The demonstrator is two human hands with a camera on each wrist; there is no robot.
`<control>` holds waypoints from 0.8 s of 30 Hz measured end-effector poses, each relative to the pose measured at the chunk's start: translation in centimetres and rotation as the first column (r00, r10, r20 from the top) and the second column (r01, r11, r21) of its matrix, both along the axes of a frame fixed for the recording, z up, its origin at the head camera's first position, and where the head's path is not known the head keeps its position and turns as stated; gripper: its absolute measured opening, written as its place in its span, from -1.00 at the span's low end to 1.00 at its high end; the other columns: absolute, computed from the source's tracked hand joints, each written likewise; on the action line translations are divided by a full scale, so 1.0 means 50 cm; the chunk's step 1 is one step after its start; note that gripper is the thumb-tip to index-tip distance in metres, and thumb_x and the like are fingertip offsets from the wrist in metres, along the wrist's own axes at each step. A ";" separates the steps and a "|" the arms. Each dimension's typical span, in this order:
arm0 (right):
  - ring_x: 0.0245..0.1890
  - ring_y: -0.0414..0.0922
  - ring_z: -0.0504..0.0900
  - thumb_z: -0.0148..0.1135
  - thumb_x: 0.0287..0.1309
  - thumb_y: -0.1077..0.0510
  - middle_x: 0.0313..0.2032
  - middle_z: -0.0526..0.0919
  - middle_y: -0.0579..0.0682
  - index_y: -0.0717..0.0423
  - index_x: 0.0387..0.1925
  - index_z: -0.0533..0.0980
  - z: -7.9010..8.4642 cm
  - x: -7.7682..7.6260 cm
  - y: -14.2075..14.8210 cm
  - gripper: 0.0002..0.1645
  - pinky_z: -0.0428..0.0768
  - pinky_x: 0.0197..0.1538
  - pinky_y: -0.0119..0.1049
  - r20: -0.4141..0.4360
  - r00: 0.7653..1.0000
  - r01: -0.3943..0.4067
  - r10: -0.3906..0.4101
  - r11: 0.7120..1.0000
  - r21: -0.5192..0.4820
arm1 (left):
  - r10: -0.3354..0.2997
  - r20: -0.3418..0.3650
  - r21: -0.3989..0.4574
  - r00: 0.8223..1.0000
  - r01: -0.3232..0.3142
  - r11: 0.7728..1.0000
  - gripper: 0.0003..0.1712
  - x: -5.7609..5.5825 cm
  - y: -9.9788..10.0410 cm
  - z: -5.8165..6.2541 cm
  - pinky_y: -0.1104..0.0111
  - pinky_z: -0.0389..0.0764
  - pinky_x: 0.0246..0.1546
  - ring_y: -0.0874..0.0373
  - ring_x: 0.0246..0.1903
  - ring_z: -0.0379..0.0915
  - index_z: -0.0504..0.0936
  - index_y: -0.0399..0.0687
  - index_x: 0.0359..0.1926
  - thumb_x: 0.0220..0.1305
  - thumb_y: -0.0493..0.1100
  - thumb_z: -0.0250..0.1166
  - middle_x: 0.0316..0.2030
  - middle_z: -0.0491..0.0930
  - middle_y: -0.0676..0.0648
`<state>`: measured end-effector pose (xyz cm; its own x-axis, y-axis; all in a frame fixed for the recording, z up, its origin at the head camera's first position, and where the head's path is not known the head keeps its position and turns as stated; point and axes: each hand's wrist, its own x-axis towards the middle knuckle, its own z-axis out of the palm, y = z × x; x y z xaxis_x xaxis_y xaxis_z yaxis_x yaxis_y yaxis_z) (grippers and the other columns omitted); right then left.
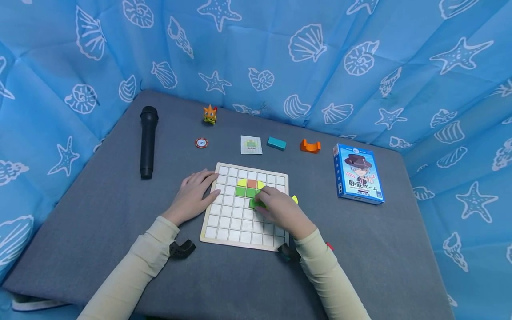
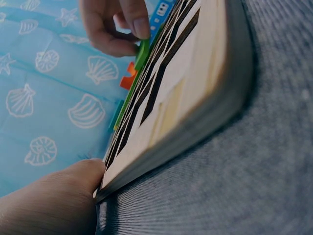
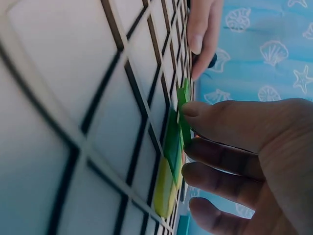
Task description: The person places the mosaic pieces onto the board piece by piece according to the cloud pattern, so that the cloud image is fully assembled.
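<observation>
One thin green tile (image 3: 185, 129) in right hand (image 1: 281, 210)

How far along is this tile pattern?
Done: yellow tiles, an orange tile and green tiles lie on the board. In hand: the right hand pinches another green tile, not yet flat. Remaining: that tile probably needs settling, and the yellow piece beside the board's right edge may follow; the total is unclear.

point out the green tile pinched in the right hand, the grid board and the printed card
Green tile (image 2: 142, 55): left wrist view, middle of its visible part
Grid board (image 1: 235, 223): head view, a bare white square
Printed card (image 1: 251, 145): head view, middle of its face
</observation>
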<state>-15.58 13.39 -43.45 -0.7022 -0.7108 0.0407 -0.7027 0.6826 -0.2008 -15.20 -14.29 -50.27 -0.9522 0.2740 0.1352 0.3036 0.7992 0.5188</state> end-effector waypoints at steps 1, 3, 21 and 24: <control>-0.26 -0.23 0.57 0.37 0.12 0.12 -0.24 0.60 -0.10 0.05 -0.17 0.62 -0.002 0.001 -0.003 -0.78 0.61 -0.18 -0.35 -0.007 1.000 -0.005 0.005 1.000 0.002 | -0.001 -0.001 -0.001 1.000 0.001 1.000 -0.36 0.000 0.000 0.000 -0.07 -0.03 0.38 -0.06 0.43 -0.01 0.31 0.05 0.38 0.39 0.21 0.04 0.36 0.26 -0.07; -0.25 -0.22 0.58 0.38 0.11 0.12 -0.24 0.61 -0.10 0.05 -0.17 0.62 -0.004 0.002 -0.007 -0.78 0.61 -0.18 -0.34 -0.012 1.000 -0.010 0.010 1.000 -0.008 | -0.003 -0.004 -0.006 1.000 0.003 1.000 -0.35 0.000 0.001 -0.001 -0.08 -0.02 0.37 -0.06 0.43 -0.01 0.31 0.05 0.38 0.39 0.21 0.04 0.35 0.26 -0.07; -0.21 -0.22 0.58 0.38 0.11 0.14 -0.23 0.60 -0.10 0.05 -0.18 0.63 -0.015 0.000 -0.019 -0.79 0.60 -0.15 -0.37 -0.031 0.999 -0.033 0.032 0.999 -0.042 | 0.007 0.001 -0.010 1.000 -0.007 1.000 -0.36 0.000 0.002 -0.001 -0.08 -0.02 0.37 -0.07 0.43 -0.01 0.31 0.05 0.38 0.39 0.20 0.05 0.35 0.26 -0.08; -0.21 -0.21 0.58 0.38 0.11 0.15 -0.24 0.60 -0.10 0.05 -0.18 0.63 -0.014 0.000 -0.019 -0.79 0.60 -0.16 -0.36 -0.025 0.999 -0.027 0.026 0.999 -0.040 | 0.007 -0.003 -0.010 1.000 -0.007 1.000 -0.36 0.000 0.002 -0.002 -0.08 -0.02 0.37 -0.07 0.42 0.00 0.31 0.05 0.38 0.39 0.20 0.04 0.35 0.26 -0.08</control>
<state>-15.57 12.42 -44.14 -0.6814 -0.7267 0.0869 -0.7256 0.6552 -0.2103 -15.22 -14.19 -50.36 -0.9538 0.2684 0.1352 0.2992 0.8063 0.5102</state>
